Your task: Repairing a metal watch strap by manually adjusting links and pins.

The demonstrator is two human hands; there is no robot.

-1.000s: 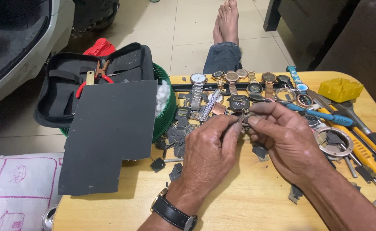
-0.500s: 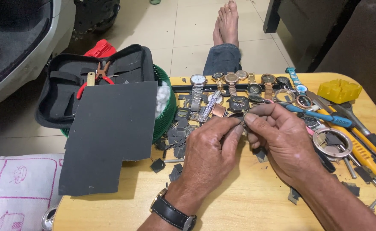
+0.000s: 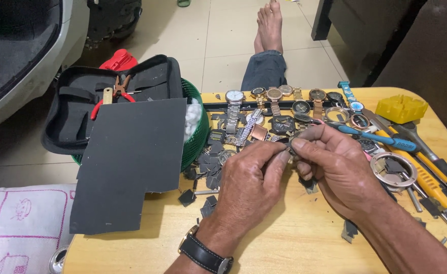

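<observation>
Over the middle of the wooden surface (image 3: 305, 243), a small dark part (image 3: 290, 144) is pinched between the fingertips of both hands. The left hand (image 3: 249, 185) is closed on it from the left, thumb and forefinger pressed together on the piece, and a black-strapped wristwatch (image 3: 203, 253) is worn on that wrist. The right hand (image 3: 335, 167) is clamped on the same part from the right, with its fingers curled over it; what kind of part it is cannot be told, since it is mostly hidden by the fingertips.

Just beyond the hands, at the far edge of the surface, a row of watches (image 3: 274, 96) is laid out side by side. Small dark square scraps (image 3: 211, 165) are scattered to the left of the hands. A large sheet of black abrasive paper (image 3: 127, 162) is laid across the left edge of the surface, overlapping a green basket (image 3: 195, 134), and an open black tool case (image 3: 81, 109) holding red-handled pliers (image 3: 113, 92) is seen behind it. At the right, a blue-handled tool (image 3: 381, 139), yellow-handled tools (image 3: 424, 175), a yellow plastic block (image 3: 401, 108) and a round metal ring (image 3: 393, 170) are lying close together.
</observation>
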